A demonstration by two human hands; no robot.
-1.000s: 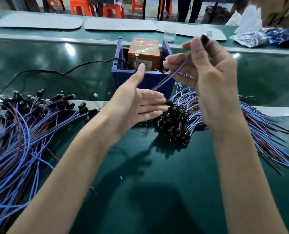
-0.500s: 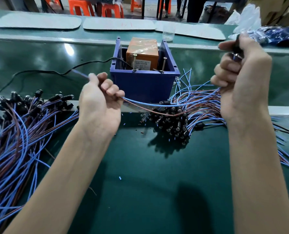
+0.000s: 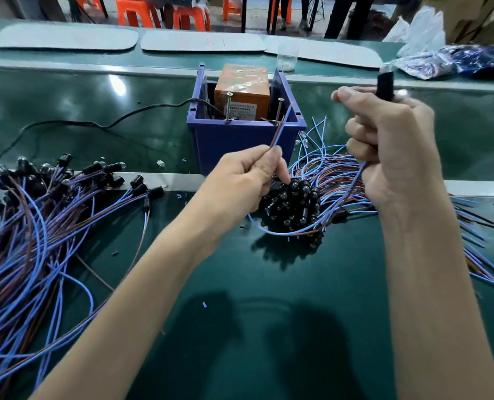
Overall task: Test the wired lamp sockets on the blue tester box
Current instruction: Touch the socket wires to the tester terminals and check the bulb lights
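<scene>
Beyond my left hand (image 3: 240,180), pinching the wire ends (image 3: 282,124), stands the tester box (image 3: 234,142); my right hand (image 3: 393,145) grips the socket (image 3: 384,82).

A black cylindrical lamp socket (image 3: 385,85) stands upright in the right hand (image 3: 393,151); its blue-and-brown wire pair (image 3: 282,125), pinched by the left hand (image 3: 240,180), slants up in front of the open blue plastic tester box (image 3: 240,142).

No legible text anywhere
</scene>
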